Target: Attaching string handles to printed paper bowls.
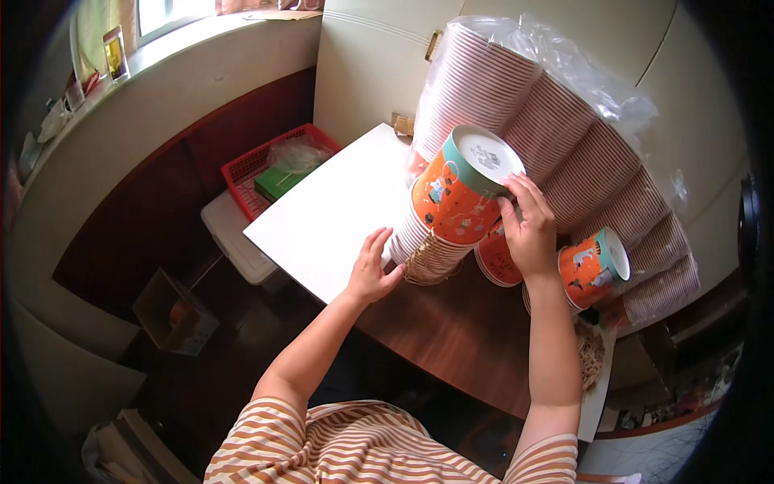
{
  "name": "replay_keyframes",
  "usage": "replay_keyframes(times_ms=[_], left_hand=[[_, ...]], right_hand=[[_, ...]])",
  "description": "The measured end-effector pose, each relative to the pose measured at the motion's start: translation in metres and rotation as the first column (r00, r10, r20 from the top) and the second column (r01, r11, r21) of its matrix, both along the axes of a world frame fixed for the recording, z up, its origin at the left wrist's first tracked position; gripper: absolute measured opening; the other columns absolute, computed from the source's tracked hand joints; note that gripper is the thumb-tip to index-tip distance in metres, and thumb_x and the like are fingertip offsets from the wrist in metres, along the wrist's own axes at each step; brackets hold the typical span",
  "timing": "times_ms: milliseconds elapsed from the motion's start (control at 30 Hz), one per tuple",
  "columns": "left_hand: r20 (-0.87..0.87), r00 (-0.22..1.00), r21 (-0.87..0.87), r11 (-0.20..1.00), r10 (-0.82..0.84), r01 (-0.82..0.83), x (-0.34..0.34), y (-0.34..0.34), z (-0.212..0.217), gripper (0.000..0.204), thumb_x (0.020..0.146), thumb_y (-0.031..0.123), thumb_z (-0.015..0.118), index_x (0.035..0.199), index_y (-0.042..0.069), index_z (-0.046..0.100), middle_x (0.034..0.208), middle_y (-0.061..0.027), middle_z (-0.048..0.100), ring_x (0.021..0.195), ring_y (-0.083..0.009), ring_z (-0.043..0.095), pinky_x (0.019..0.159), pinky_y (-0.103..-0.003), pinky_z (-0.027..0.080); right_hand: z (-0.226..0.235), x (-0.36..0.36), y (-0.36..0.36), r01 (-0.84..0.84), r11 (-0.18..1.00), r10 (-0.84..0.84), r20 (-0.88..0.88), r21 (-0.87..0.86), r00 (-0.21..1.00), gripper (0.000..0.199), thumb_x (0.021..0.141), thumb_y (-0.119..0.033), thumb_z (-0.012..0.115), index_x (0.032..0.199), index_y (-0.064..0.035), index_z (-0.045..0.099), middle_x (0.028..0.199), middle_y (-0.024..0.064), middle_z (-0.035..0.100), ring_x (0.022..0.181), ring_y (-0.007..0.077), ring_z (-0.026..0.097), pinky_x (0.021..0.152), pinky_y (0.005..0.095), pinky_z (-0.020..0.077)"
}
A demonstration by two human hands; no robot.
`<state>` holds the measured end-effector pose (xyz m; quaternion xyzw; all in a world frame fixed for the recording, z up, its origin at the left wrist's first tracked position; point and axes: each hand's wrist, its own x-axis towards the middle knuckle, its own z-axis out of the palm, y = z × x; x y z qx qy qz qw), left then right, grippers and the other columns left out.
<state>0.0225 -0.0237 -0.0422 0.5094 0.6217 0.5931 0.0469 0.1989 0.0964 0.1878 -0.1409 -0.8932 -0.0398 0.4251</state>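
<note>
- Along the far left, a curved windowsill bears a small upright frame.
- Below it, an open cardboard box sits in shadow near the wall.
- Next, a white lidded bin stands beside the table, close to a red slatted basket holding a green box and clear plastic.
- Left hand: fingers and thumb spread, at the left side of the stack's lower rims; how firmly it touches, I cannot tell.
- Upside down on the table, between both hands, stands a nested stack of orange-and-teal paper cups, brown straw-like strands against its lower front.
- Right hand: thumb and fingers parted, fingertips at the top cup's base edge, thumb by its side.
- Behind, tall rows of nested cups lean in clear plastic.
- Farther right, another orange cup lies tilted, above more brown strands.
</note>
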Motion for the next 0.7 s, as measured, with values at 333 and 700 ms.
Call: replay_keyframes(times_ms=[333,700], left_hand=[[0.071,0.997,-0.038,0.999,-0.036,0.039,-0.002,0.003,-0.001,0.073,0.073,0.022,0.071,0.136,0.002,0.039,0.134,-0.0229,0.042,0.122,-0.0371,0.045,0.100,-0.042,0.042],[0.182,0.978,0.070,0.990,0.106,-0.120,0.028,-0.028,0.016,0.021,0.079,-0.002,0.058,0.099,0.002,0.062,0.092,-0.0108,0.061,0.084,-0.0205,0.059,0.075,-0.030,0.049]], right_hand=[[-0.003,0.002,0.008,-0.035,0.997,0.032,-0.050,-0.073,0.998,0.025,0.083,-0.002,0.063,0.108,-0.0005,0.061,0.115,0.0193,0.061,0.108,0.0365,0.058,0.092,0.0413,0.0477],[-0.088,0.103,0.034,0.383,0.876,-0.386,0.051,-0.291,0.921,0.031,0.081,-0.013,0.065,0.109,0.0010,0.060,0.114,0.0172,0.057,0.105,0.0363,0.054,0.091,0.0428,0.0436]])
